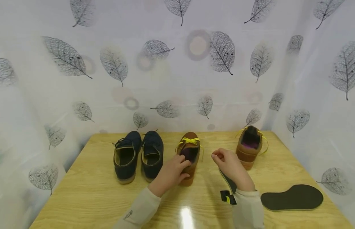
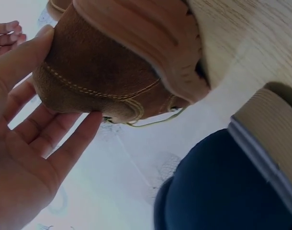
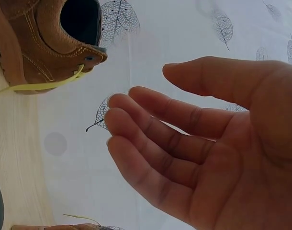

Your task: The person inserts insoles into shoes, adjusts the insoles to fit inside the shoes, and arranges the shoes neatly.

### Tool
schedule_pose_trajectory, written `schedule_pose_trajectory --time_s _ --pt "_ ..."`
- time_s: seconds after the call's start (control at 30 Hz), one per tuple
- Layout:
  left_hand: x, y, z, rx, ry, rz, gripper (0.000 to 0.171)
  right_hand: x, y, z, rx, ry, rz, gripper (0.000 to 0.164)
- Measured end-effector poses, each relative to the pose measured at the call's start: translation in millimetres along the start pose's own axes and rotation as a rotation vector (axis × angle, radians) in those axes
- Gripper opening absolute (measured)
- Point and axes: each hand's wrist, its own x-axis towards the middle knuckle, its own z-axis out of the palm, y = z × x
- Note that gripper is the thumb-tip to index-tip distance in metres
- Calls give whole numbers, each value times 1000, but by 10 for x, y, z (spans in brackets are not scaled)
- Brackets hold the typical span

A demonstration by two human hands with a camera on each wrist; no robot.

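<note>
My left hand holds the heel collar of a brown shoe with yellow laces. In the left wrist view, the thumb presses the back of the brown heel, and the fingertips reach the collar's rim. My right hand hovers right of this shoe, its fingers loosely bent and holding nothing, as the right wrist view also shows. Partly hidden under that hand lies a dark insole. Beyond it stands a second brown shoe with loose yellow laces and purple inside.
A pair of dark blue shoes stands left of my left hand. Another dark insole lies flat at the table's right side. Behind the wooden table hangs a white curtain with leaf prints.
</note>
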Motion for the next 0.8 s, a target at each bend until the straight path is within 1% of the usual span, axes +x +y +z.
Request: schedule_pose_trajectory --time_s 0.13,0.3,0.4,0.5,0.8 --pt "-21 52 -74 31 -22 2 30 13 4 -9 2 -6 -3 19" --pt "-34 112 -128 61 -25 21 35 5 10 -24 3 -11 18 19" --pt "-46 138 -150 77 -33 17 36 2 2 -34 0 -10 30 19" --pt "-62 155 -168 90 -55 6 36 -1 -7 -41 -1 -10 36 20" --pt "-96 223 -212 98 -102 -6 36 -12 -7 -62 -4 -9 26 20"
